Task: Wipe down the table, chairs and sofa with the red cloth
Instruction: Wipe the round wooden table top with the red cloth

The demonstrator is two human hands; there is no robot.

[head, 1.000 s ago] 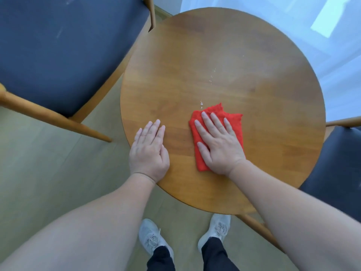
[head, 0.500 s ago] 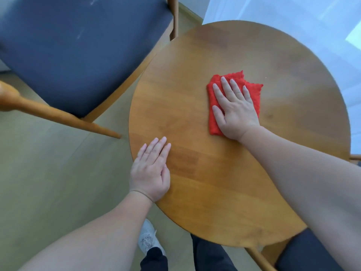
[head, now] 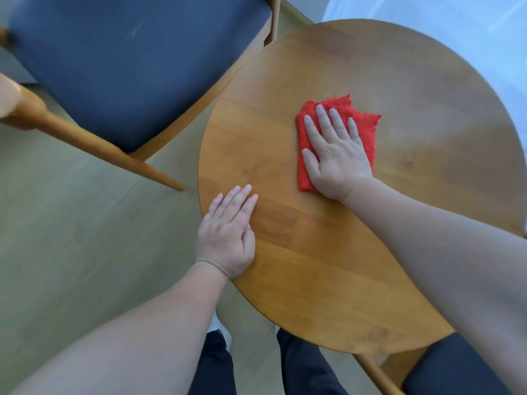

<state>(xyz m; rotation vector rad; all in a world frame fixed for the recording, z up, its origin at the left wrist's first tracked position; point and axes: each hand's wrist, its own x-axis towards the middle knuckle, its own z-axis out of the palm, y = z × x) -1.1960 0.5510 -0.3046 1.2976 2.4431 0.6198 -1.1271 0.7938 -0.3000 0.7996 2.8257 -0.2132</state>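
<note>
A folded red cloth (head: 366,124) lies on the round wooden table (head: 427,166), a little past its middle. My right hand (head: 335,152) presses flat on the cloth with straight, spread fingers and covers most of it. My left hand (head: 228,232) rests flat on the table's near left edge, fingers straight and together, holding nothing. A few small white specks show on the wood just beyond the cloth.
A wooden chair with a dark blue seat (head: 128,61) stands to the left of the table, its leg (head: 114,155) slanting toward the table edge. Another dark seat (head: 456,369) shows at the bottom right. White curtain (head: 470,24) hangs beyond the table.
My right hand has slid the cloth away from me toward the table's middle, then slightly back and left. My left hand has stayed on the near edge. The view has shifted.
</note>
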